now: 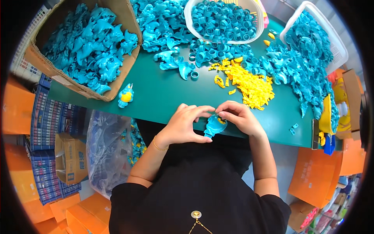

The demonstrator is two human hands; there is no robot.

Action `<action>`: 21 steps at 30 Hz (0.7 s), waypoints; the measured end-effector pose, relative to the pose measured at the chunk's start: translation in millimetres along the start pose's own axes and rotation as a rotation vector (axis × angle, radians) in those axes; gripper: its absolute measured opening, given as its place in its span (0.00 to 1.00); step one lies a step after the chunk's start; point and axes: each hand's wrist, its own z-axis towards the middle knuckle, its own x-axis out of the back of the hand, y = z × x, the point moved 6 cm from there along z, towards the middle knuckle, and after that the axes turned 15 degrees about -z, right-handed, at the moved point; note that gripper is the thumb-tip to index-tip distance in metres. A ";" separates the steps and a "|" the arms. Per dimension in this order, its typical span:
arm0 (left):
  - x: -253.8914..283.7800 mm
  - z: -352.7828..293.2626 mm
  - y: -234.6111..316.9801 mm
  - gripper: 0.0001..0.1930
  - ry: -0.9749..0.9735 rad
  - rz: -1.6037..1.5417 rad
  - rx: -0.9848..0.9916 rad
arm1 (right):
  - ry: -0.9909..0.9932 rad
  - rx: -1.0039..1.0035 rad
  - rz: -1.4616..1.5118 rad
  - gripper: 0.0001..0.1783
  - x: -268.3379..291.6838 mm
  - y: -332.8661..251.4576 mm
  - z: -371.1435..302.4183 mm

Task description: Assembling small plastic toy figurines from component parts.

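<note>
Near the table's front edge, my left hand [186, 124] holds a turquoise plastic toy shell half [215, 126], thumb at its lower end and fingers at its upper edge. A small yellow piece [221, 120] sits inside the shell, near its right rim. My right hand [238, 117] is closed at the shell's top, with thumb and forefinger pinched against it beside the yellow piece. The fingers partly hide the upper rim. Just beyond my right hand lies a heap of small yellow plastic parts [253, 89]. An assembled turquoise and yellow toy figure [126, 96] rests at the left.
On the green table [156, 99] a cardboard box [132, 58] of turquoise shells stands at left. A white basket [189, 27] holds turquoise rings at the back. A white bin [341, 50] and heaped turquoise parts [300, 74] lie at right. A clear plastic bag [107, 152] hangs below the table.
</note>
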 end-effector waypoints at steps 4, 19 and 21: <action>-0.8 1.6 1.3 0.47 -0.003 -0.005 -0.005 | -0.006 0.023 -0.016 0.07 0.4 1.2 -2.8; -0.9 0.7 2.4 0.50 -0.020 -0.024 0.030 | 0.014 0.228 -0.353 0.07 -2.8 -11.9 0.5; -1.0 0.3 0.9 0.50 -0.011 -0.034 0.026 | 0.040 0.092 -0.211 0.08 -4.2 1.0 4.8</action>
